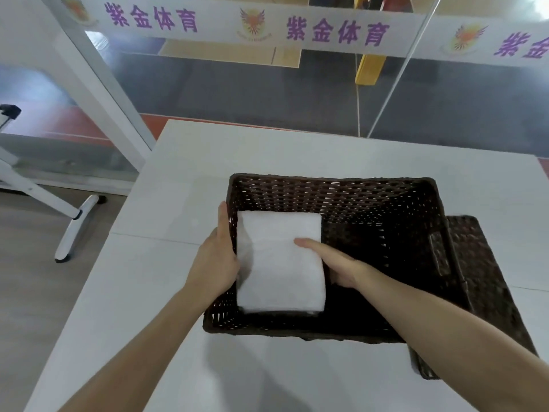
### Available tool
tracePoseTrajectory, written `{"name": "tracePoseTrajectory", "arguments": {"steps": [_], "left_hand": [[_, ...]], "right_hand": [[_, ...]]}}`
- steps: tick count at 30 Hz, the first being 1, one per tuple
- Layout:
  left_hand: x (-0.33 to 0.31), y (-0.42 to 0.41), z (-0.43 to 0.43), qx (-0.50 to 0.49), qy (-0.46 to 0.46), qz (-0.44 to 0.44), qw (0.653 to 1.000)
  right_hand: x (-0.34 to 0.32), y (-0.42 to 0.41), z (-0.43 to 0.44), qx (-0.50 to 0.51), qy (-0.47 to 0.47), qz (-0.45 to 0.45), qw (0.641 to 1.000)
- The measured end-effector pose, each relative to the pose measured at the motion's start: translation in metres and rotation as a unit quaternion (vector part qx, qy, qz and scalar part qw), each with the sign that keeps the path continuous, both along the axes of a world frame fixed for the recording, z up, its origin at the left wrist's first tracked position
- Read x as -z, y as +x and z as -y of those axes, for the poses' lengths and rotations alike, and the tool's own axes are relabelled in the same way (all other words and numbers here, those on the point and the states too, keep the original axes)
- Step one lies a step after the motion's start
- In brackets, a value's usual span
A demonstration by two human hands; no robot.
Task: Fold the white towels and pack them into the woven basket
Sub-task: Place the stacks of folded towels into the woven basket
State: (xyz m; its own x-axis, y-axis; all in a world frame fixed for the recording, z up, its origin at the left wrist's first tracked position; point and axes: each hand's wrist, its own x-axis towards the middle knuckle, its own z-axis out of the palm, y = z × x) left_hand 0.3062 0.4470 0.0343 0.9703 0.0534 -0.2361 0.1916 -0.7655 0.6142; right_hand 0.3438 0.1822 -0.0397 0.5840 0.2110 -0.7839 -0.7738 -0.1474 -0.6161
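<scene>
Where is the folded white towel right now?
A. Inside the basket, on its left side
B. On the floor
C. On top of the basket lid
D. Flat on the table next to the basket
A. The folded towel sits inside the basket, against its left wall, with the left hand and right hand on either side of it.

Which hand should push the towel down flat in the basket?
Probably the right hand: its thumb already lies on top of the towel inside the basket. The left hand is at the basket's left wall.
</scene>
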Motion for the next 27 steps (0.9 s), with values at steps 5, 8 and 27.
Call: {"name": "tracePoseTrajectory", "arguments": {"steps": [5,8,27], "left_hand": [[0.003,0.000,0.002,-0.001,-0.014,0.018,1.000],[0.006,0.002,0.003,0.001,0.001,0.015,1.000],[0.010,0.009,0.006,0.009,0.051,0.025,0.998]], "right_hand": [[-0.008,0.006,0.000,0.115,-0.093,0.102,0.984],[-0.010,-0.002,-0.011,0.092,-0.090,0.074,0.989],[-0.036,0.011,-0.019,0.027,-0.105,0.003,0.994]]}}
